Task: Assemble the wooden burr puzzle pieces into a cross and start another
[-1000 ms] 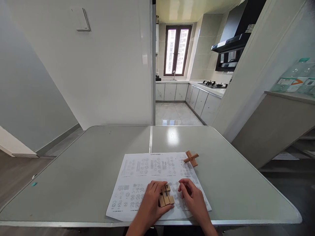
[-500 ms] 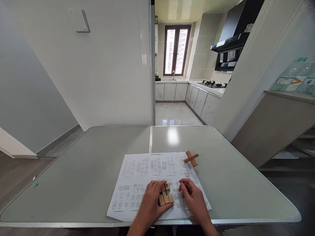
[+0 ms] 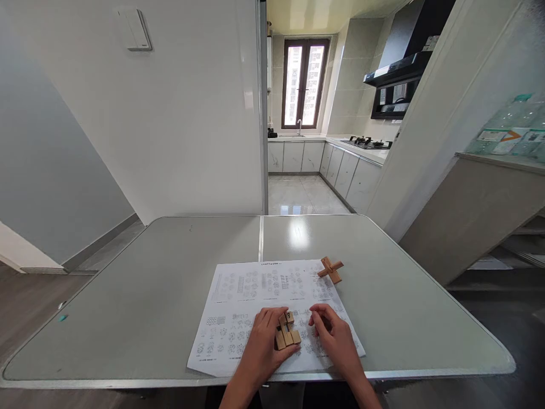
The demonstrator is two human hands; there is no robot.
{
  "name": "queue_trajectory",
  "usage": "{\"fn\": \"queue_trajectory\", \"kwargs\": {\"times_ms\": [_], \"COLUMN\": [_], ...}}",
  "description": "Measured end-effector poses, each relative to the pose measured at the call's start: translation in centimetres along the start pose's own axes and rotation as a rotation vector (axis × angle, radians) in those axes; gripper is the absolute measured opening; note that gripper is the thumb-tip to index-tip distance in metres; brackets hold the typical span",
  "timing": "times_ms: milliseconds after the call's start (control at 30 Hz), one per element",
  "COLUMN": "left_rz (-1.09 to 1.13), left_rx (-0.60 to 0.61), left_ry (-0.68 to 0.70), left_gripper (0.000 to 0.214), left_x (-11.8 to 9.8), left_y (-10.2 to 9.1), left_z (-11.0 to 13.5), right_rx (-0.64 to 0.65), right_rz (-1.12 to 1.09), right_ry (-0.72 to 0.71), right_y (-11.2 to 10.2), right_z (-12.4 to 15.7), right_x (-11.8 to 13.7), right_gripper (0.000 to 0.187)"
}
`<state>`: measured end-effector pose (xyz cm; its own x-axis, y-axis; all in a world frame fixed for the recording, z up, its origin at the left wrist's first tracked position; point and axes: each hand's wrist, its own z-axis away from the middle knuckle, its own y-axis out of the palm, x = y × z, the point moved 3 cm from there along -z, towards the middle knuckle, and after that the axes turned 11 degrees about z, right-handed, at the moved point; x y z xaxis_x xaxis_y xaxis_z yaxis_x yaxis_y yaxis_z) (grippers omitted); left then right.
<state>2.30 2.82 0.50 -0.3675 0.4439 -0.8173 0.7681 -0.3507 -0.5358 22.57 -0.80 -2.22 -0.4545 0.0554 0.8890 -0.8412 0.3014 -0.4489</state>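
Note:
My left hand (image 3: 264, 341) is closed round the left side of a small group of interlocking wooden puzzle blocks (image 3: 288, 335), thumb at the near end and fingers at the far end. One block face carries a black number 3. The blocks are over a printed instruction sheet (image 3: 232, 281) covered with small diagrams. Just to the right, apart from the blocks, my right hand (image 3: 334, 336) has its fingers curled in toward the thumb, with nothing visible in them. A cross-shaped pair of joined wooden pieces (image 3: 330, 270) lies at the sheet's far right corner.
The grey-green table (image 3: 128, 307) has a metal rim and a seam across its middle. A small teal bit (image 3: 63, 317) lies near its left edge. Plastic bottles (image 3: 508, 133) stand on a ledge at the right. Beyond the table is a kitchen with a gas stove (image 3: 367, 142).
The whole view has shifted slightly, with the scene sitting a little higher in the picture. Both hands and the wooden blocks keep nearly the same places relative to the sheet.

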Motion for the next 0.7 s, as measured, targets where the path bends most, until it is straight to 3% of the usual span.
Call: {"fn": "queue_trajectory", "kwargs": {"times_ms": [300, 700], "left_rz": [-0.091, 0.051], "left_rx": [-0.036, -0.045], "left_ry": [0.018, -0.030], "left_gripper": [0.087, 0.062], "left_x": [0.5, 0.2], "left_y": [-1.3, -3.1], "left_z": [1.5, 1.3], "right_rx": [0.006, 0.229], "right_rz": [0.034, 0.141], "right_ry": [-0.073, -0.264], "right_y": [-0.1, 0.1], "right_z": [0.3, 1.1], "right_x": [1.0, 2.7], "right_gripper": [0.036, 0.025]}}
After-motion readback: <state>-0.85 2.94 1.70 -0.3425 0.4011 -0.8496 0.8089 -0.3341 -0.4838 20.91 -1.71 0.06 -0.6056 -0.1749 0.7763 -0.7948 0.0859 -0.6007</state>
